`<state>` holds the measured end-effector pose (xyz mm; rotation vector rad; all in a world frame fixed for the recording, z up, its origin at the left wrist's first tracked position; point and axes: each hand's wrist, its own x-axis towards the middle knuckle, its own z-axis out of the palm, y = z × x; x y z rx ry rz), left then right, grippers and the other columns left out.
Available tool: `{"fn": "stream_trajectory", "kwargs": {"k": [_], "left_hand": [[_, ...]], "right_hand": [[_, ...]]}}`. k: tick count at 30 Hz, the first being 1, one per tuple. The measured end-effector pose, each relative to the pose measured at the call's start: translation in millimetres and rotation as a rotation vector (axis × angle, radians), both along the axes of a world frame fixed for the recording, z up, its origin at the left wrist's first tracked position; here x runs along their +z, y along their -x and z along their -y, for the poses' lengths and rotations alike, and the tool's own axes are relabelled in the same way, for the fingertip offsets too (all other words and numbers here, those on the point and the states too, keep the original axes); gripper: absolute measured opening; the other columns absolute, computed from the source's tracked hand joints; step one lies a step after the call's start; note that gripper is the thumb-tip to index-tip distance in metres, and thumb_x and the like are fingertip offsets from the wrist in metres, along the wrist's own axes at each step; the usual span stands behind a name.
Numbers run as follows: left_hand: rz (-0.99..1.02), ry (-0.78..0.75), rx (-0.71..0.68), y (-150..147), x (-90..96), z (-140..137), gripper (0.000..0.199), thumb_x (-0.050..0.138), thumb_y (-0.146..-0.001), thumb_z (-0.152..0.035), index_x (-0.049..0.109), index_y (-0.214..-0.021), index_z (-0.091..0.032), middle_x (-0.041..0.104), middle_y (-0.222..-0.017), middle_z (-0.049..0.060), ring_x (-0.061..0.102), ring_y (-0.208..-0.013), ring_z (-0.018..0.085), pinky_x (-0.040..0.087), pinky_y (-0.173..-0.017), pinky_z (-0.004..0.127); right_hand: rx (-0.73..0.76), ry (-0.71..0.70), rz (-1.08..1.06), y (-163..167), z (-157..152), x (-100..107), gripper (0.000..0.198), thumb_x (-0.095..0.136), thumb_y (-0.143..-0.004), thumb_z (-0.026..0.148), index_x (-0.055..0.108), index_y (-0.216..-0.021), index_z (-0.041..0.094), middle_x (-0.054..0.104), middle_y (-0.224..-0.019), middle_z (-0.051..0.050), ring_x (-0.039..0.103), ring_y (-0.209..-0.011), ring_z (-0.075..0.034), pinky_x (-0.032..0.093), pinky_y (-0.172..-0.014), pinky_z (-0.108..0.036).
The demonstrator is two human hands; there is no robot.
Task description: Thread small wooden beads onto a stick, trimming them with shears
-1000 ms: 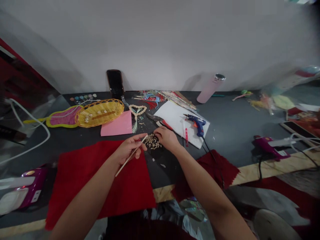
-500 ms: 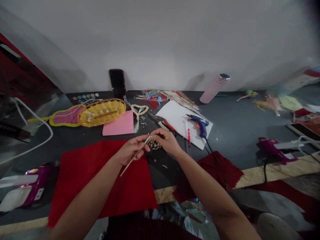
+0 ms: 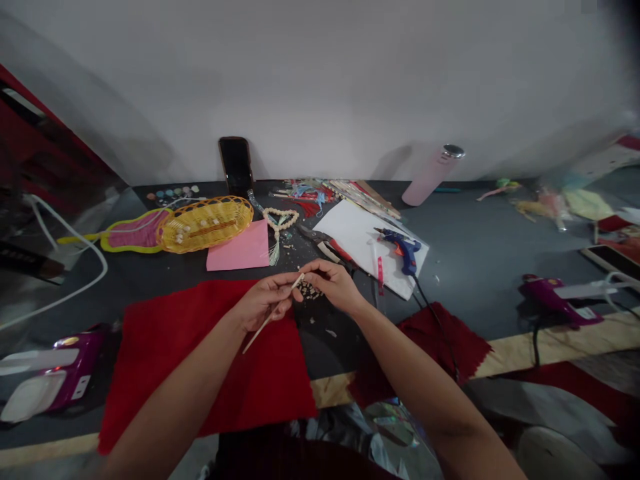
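Note:
A thin pale wooden stick (image 3: pixel 259 331) slants across my left hand (image 3: pixel 267 298), whose fingers are closed around its upper part. My right hand (image 3: pixel 333 283) pinches at the stick's top end, where a small pale tip shows. Whether a separate small piece sits between those fingertips cannot be made out. Just below and behind the fingertips lies a pile of small cut wooden bits (image 3: pixel 311 291) on the dark table. The lower end of the stick hangs over a red felt sheet (image 3: pixel 210 373).
Pliers (image 3: pixel 333 248) and a blue glue gun (image 3: pixel 404 250) on white paper lie beyond my right hand. A yellow woven basket (image 3: pixel 207 227), pink paper (image 3: pixel 240 250) and a beaded loop (image 3: pixel 280 219) are at the back left. A pink bottle (image 3: pixel 427 180) leans by the wall.
My right fingertips have shifted slightly at the stick's top, and more of its pale tip shows. Both hands keep nearly the same place; the whole view has moved a little.

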<state>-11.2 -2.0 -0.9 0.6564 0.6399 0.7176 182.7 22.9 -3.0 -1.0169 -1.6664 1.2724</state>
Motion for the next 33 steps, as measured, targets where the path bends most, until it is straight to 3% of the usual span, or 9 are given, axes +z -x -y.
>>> {"fn": "stream_trajectory", "kwargs": {"k": [8,19,27,33], "left_hand": [[-0.113,-0.089,0.065,-2.9,7.6,0.6,0.030,0.063,-0.074,-0.021,0.058,-0.102,-0.013,0.062,-0.085,0.007,0.047,-0.047,0.005,0.035,-0.036,0.015],[-0.452,-0.206,0.125,-14.3,15.2,6.1,0.025,0.060,-0.074,-0.037,0.053,-0.073,-0.013,0.061,-0.066,0.001,0.040,-0.037,0.002,0.027,-0.033,0.015],[-0.353,-0.137,0.105,-13.2,11.5,5.1,0.025,0.064,-0.072,-0.035,0.053,-0.077,-0.013,0.062,-0.068,0.002,0.037,-0.037,0.001,0.021,-0.034,0.014],[-0.290,-0.048,0.110,-13.6,8.1,4.1,0.030,0.065,-0.071,-0.039,0.051,-0.074,-0.013,0.060,-0.062,0.000,0.034,-0.035,0.000,0.017,-0.033,0.013]], "right_hand": [[0.007,-0.012,0.015,5.7,4.2,2.0,0.021,0.054,-0.082,0.037,0.062,-0.091,0.019,0.059,-0.076,0.000,0.050,-0.060,-0.009,0.040,-0.056,-0.022],[0.023,-0.121,0.096,9.4,10.6,8.0,0.017,0.053,-0.084,0.031,0.063,-0.090,0.019,0.064,-0.086,-0.002,0.057,-0.079,-0.013,0.043,-0.072,-0.025],[0.039,-0.099,0.142,9.5,11.0,10.0,0.018,0.048,-0.086,0.028,0.063,-0.090,0.019,0.064,-0.083,-0.001,0.057,-0.075,-0.012,0.043,-0.068,-0.023],[0.053,-0.215,0.156,8.7,9.9,7.6,0.017,0.049,-0.085,0.025,0.064,-0.091,0.021,0.064,-0.083,-0.002,0.057,-0.078,-0.013,0.044,-0.073,-0.025]]}}
